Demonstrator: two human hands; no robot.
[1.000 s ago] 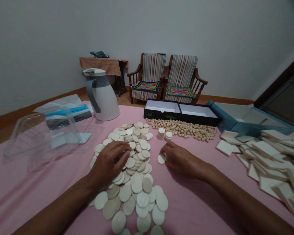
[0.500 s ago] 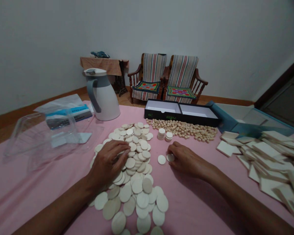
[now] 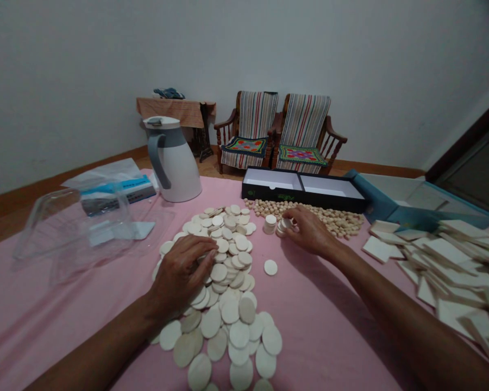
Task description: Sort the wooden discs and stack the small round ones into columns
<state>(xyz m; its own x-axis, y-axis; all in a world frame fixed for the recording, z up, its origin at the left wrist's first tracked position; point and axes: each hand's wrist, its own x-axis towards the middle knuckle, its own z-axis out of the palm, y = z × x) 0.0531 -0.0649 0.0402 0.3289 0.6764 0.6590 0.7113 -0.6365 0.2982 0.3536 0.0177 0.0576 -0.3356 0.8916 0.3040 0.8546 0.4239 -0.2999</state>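
A wide heap of pale round wooden discs [image 3: 230, 309] spreads over the pink cloth. My left hand [image 3: 186, 266] rests on the heap's left side, fingers bent over it; what lies beneath the fingertips is hidden. My right hand [image 3: 309, 231] pinches a wooden disc [image 3: 286, 223] at the top of the right-hand small stack [image 3: 280, 232], partly covering that stack. Just left of it stands another short stack of discs [image 3: 270, 224]. One single disc [image 3: 270, 267] lies flat on the cloth, nearer to me.
Behind the stacks lie many small wooden pieces [image 3: 264, 208] and a black two-compartment box [image 3: 269, 190]. Rectangular wooden tiles [image 3: 448, 271] and a blue box [image 3: 424, 198] are at right. At left are a white jug [image 3: 179, 168] and clear plastic packaging [image 3: 73, 228].
My right hand has lifted one of the two loose discs from the cloth and carried it forward to the right-hand stack. My left hand stays on the heap.
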